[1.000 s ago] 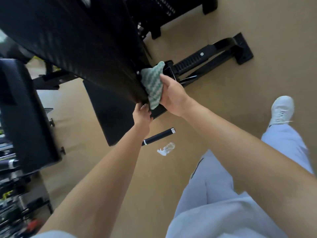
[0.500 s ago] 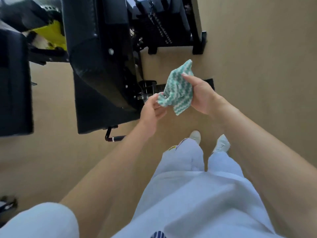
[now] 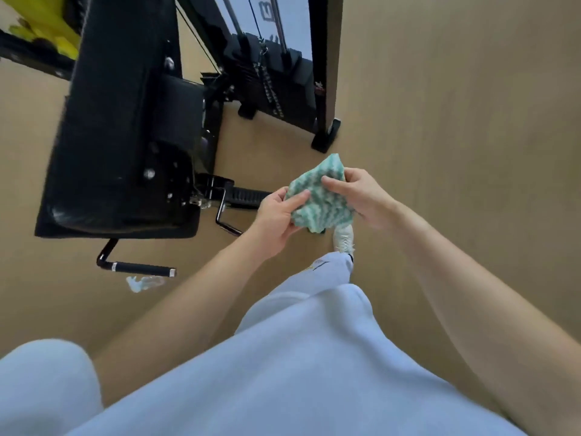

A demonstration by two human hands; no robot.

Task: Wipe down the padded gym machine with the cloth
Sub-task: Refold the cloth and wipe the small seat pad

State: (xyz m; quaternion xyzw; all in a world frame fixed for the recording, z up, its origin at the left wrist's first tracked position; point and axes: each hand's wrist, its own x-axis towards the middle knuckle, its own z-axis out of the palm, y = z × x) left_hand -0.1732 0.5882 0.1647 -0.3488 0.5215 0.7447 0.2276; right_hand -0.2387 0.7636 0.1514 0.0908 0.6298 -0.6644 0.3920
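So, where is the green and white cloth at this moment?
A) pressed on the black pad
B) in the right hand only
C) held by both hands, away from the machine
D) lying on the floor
C: both the left hand and the right hand grip the cloth, clear of the padded machine.

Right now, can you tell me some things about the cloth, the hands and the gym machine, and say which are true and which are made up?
1. Both hands hold the green and white cloth. True: the left hand and the right hand both grip it.
2. The cloth is pressed against the black padded machine. False: it is held apart from it, above the floor.
3. A black handle sticks out below the pad. True.
4. The floor is blue. False: it is tan.
5. The person wears black trousers. False: the trousers are light grey.
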